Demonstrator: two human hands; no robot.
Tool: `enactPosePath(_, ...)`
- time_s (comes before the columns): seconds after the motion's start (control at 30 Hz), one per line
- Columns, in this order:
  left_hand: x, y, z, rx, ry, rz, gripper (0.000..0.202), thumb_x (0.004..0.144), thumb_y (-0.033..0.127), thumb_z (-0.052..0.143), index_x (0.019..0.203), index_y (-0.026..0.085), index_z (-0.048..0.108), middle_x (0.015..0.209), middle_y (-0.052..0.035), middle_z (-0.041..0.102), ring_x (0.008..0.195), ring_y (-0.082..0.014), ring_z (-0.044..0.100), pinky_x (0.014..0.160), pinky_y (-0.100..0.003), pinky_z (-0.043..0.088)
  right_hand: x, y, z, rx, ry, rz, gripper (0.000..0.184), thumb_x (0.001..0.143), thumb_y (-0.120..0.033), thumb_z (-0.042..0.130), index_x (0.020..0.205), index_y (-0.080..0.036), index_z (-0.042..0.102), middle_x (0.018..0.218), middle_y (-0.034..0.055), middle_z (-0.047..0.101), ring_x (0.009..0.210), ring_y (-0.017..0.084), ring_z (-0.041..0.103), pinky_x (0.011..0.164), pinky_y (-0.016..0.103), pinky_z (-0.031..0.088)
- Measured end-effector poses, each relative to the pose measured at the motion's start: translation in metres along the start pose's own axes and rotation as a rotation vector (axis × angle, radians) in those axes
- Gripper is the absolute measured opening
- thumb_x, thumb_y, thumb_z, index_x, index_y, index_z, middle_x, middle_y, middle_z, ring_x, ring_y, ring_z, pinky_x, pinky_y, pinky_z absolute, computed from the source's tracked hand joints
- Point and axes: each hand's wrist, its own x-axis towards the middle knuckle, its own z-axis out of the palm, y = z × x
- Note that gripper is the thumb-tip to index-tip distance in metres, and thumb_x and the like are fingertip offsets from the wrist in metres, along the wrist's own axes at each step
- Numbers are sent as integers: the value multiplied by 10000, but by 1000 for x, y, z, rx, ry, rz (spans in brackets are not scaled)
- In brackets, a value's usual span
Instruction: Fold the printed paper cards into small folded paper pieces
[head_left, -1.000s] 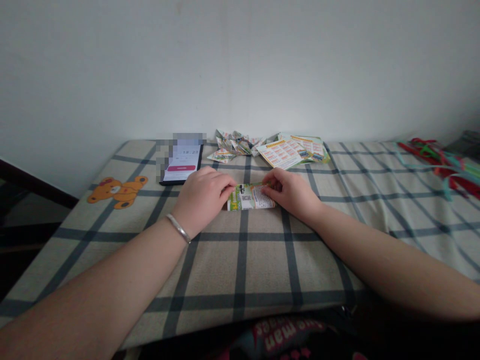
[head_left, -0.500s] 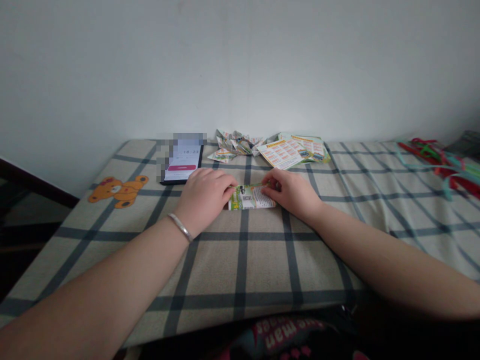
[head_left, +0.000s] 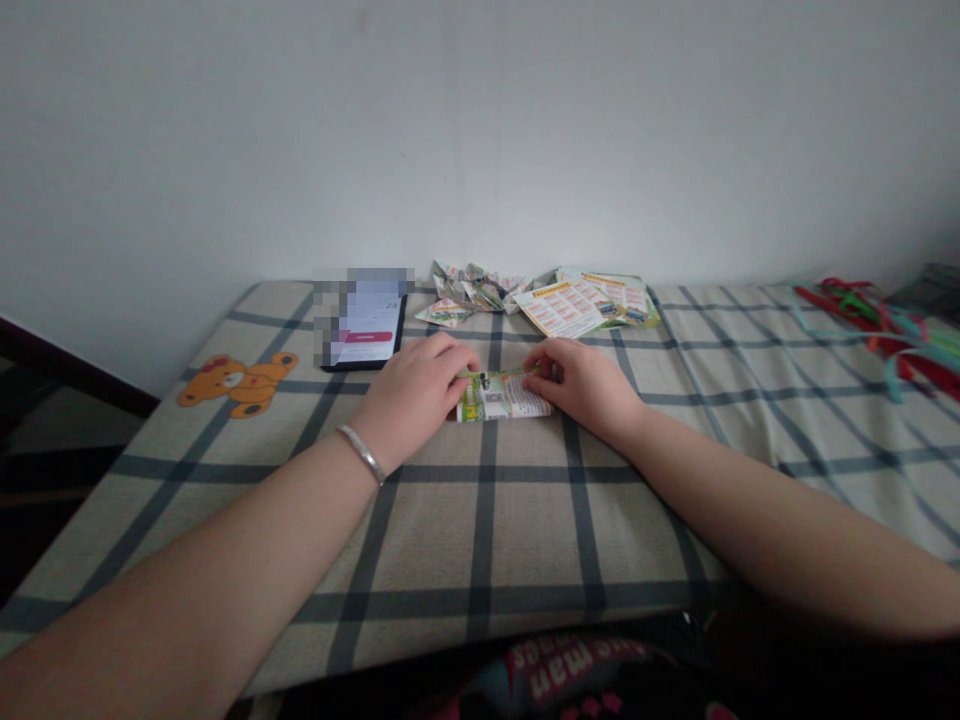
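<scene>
A small folded piece of printed paper [head_left: 496, 397], green and white with a dark square code, lies on the checked cloth in front of me. My left hand [head_left: 424, 385] is at its left end, fingers bent over the edge, thumb on the paper. At the right end, my right hand [head_left: 577, 380] pinches the paper between thumb and curled fingers. Part of the paper's far edge is hidden behind the fingers. A silver bracelet [head_left: 361, 455] circles my left wrist.
Behind my hands lie folded paper shapes [head_left: 476, 290] and printed leaflets [head_left: 566, 307] against the wall. A phone [head_left: 367, 335] rests beyond my left hand. An orange bear cutout [head_left: 236, 383] is at left; colourful strips [head_left: 870, 315] lie at far right.
My left fingers have lifted and shifted slightly over the paper's left end. The right hand and the paper have hardly moved.
</scene>
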Motion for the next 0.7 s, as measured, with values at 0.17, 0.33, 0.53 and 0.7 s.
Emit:
enactPosePath(0.17,1,-1,0,16,-59,84,163,889,119,535,879,186,684,927,-39,670,918,-221,577,851,-369,463,-1,1,0,-28,3,-36,126,833,-274,654,942,-214,675,886,13,658,736,135,578,626,250,393)
enactPosePath(0.33,0,0,-3,81,-89,147,185,899,128,532,924,185,706,938,-38,687,921,-219,592,846,-367,462,-2,0,0,-52,-5,-32,135,842,-292,646,951,-222,686,897,16,661,751,148,590,642,261,412)
enactPosePath(0.53,-3,3,-11,175,-125,179,116,890,218,605,911,220,718,944,-14,686,923,-233,577,825,-377,433,-2,0,-1,-75,-17,-54,142,859,-286,631,962,-220,703,947,36,647,801,162,609,685,271,451)
enactPosePath(0.7,-4,4,-12,157,-136,149,139,899,314,616,920,232,727,970,-3,691,907,-209,580,816,-358,414,-2,4,0,-61,-13,-174,152,885,-279,617,940,-246,755,1034,41,644,918,175,614,828,290,474)
